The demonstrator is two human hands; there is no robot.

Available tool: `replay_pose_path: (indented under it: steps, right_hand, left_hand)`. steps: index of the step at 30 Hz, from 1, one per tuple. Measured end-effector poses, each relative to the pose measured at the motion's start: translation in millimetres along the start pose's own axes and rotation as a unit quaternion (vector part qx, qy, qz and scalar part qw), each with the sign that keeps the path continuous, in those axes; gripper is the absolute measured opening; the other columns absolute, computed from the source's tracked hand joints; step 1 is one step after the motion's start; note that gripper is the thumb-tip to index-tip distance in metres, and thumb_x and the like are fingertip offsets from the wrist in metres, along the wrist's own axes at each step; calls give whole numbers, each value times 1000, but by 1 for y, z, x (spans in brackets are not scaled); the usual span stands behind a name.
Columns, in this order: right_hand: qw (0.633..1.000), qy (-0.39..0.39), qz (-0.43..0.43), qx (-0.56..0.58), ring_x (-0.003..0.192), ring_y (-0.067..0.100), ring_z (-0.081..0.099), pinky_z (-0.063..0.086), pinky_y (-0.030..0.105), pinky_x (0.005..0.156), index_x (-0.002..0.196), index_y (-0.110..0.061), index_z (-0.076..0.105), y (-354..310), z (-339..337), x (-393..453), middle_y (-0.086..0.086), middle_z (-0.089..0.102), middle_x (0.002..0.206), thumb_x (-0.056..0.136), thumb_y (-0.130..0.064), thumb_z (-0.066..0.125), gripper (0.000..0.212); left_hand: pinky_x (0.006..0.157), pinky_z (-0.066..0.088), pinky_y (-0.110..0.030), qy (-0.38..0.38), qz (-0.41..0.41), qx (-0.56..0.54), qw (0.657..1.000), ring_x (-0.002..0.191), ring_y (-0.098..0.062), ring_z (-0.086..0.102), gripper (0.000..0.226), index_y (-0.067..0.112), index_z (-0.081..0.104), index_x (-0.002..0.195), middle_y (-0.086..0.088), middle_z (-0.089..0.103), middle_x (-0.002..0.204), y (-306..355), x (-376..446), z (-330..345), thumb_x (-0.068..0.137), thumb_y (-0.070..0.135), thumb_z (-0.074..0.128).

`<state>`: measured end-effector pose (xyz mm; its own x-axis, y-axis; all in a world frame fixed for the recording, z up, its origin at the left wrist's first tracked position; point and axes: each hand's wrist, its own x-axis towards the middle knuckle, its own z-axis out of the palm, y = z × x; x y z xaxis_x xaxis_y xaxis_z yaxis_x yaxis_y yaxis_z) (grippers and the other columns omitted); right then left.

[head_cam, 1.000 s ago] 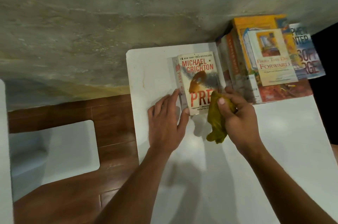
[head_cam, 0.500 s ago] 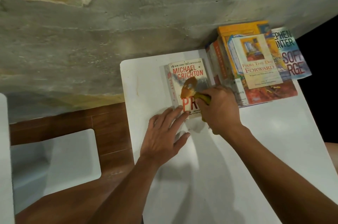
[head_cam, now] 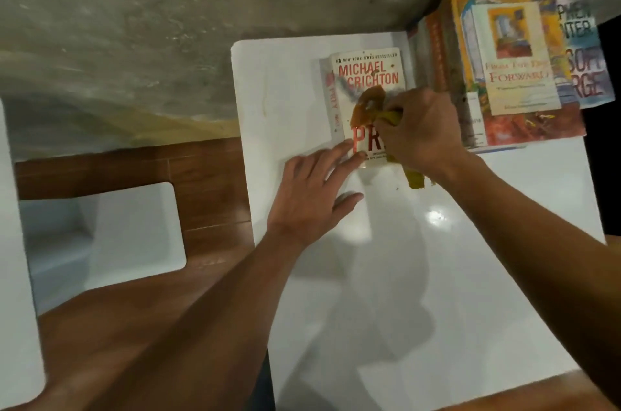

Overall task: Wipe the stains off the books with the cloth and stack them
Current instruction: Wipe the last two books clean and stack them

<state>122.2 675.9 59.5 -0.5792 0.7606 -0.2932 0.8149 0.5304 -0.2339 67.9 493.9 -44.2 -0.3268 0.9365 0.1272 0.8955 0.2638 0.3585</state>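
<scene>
Table: we record a white table [head_cam: 437,276] with its far edge against a rough grey wall [head_cam: 168,24].

Paperback: a white paperback [head_cam: 366,81], its cover printed "MICHAEL CRICHTON" in red, lies flat and face up at 12 o'clock on the table, near the far edge.

Stain: we note an orange-brown stain [head_cam: 366,105] at the middle of the cover, just above the large red title letters.

Cloth: an olive-yellow cloth [head_cam: 415,177] is bunched on the cover at the stain's 3 o'clock side; a loose end trails off the book's near edge onto the table.

Right hand: our right hand [head_cam: 423,131] is clenched round the cloth and pressing it against the cover, knuckles up, at 3 o'clock of the paperback.

Left hand: our left hand [head_cam: 309,195] lies flat and spread at 7 o'clock of the paperback; its fingertips [head_cam: 361,155] rest on the near left corner of the cover, gripping nothing.

Book pile: a pile of books [head_cam: 504,74] stands at 3 o'clock of the paperback, at the table's far right corner. We read "FORWARD" on the cream cover on top; an orange book and a purple-and-white one show beneath it.

Stool: a white stool [head_cam: 111,229] stands at 9 o'clock, well apart from the table, on a reddish wooden floor [head_cam: 208,182].
</scene>
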Motion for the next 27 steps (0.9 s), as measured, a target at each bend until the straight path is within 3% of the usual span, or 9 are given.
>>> replay_pose_path:
  steps: [6,10,13,16,20,23,27]
  right_hand:
    - [999,-19,-16,-27,95,23,71,55,23,68,118,-17,69,0,-2,3,2,70,114,96,-37,62,30]
    - [1000,-21,-21,-10,97,25,71,59,29,77,121,-17,68,3,-4,2,3,70,116,97,-33,62,30]
    - [999,-26,-30,-18,98,25,71,54,22,73,120,-16,69,3,-3,2,3,70,116,96,-33,63,30]
    - [1000,-10,-27,-8,98,28,71,59,31,77,117,-15,70,3,-4,1,6,70,115,97,-31,62,27]
    - [998,-24,-53,-27,98,27,71,57,27,77,117,-16,70,4,-3,-1,3,70,115,97,-32,62,27]
    - [1000,-1,-20,-7,99,27,70,56,28,74,119,-16,69,5,-4,1,5,70,116,96,-33,63,28]
    - [996,-38,-62,-42,105,28,70,51,23,72,118,-16,69,4,1,-7,1,69,122,96,-33,63,29]
  left_hand:
    - [106,33,-42,-12,-12,-23,1000,134,-23,45,58,26,47,147,0,41,156,1,-2,-1,98,55,50]
    - [108,35,-44,-15,-15,-34,999,135,-24,45,59,26,47,148,-1,41,156,3,-1,-2,96,56,53]
    - [109,35,-44,-20,-18,-31,999,135,-24,45,60,27,47,148,0,40,157,1,-1,-2,96,57,52]
    - [109,35,-44,-19,-16,-33,999,135,-25,45,59,27,46,148,-1,40,157,1,-1,-1,97,57,51]
    - [107,37,-45,-8,-13,-30,999,133,-25,47,58,26,48,147,-2,42,156,2,-2,-1,97,55,54]
    - [107,37,-44,1,-11,-27,1000,133,-25,47,57,26,49,146,-3,43,155,1,-1,-3,97,54,54]
    - [105,41,-46,19,-8,-27,999,131,-28,49,55,23,52,143,-8,47,151,2,-3,1,96,50,58]
